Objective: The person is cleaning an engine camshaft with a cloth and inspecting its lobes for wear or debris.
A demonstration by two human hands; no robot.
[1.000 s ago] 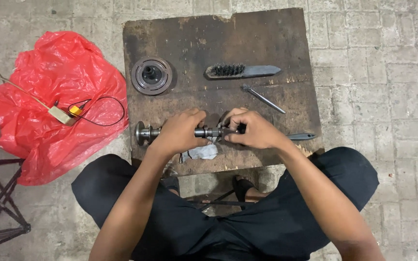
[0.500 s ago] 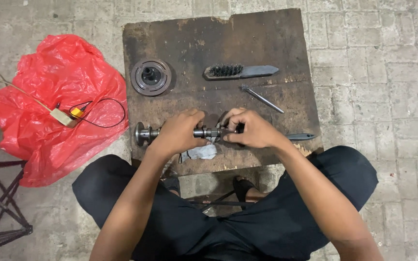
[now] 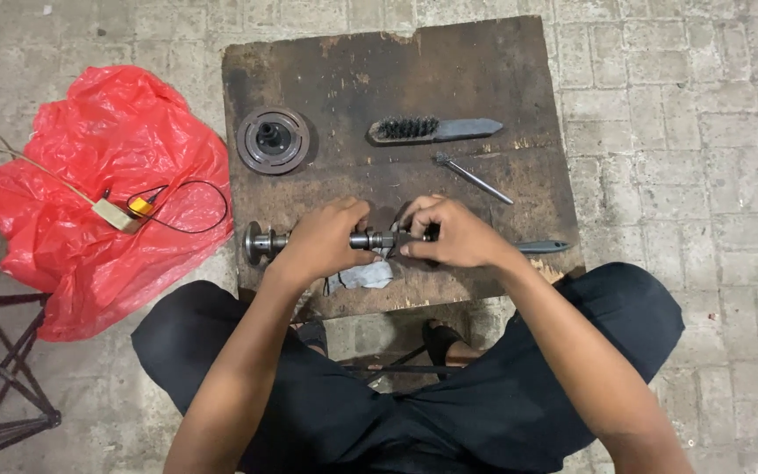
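A metal shaft (image 3: 267,241) with a flanged left end lies across the near part of a dark, stained wooden board (image 3: 379,61). My left hand (image 3: 322,239) is wrapped around its middle. My right hand (image 3: 449,235) grips the shaft's right portion, fingertips pinching a small part there that I cannot make out. A crumpled grey rag (image 3: 363,276) lies under the shaft, between my hands. A slim dark tool (image 3: 544,247) sticks out to the right from behind my right wrist.
On the board sit a round metal disc (image 3: 273,140), a wire brush (image 3: 432,130) and a thin metal rod (image 3: 474,178). A red plastic bag (image 3: 107,184) with a small wired device (image 3: 125,211) lies on the paved floor at left. A dark metal stand (image 3: 2,386) is bottom left.
Both hands stay on the shaft in nearly the same place; only slight finger shifts of my right hand show.
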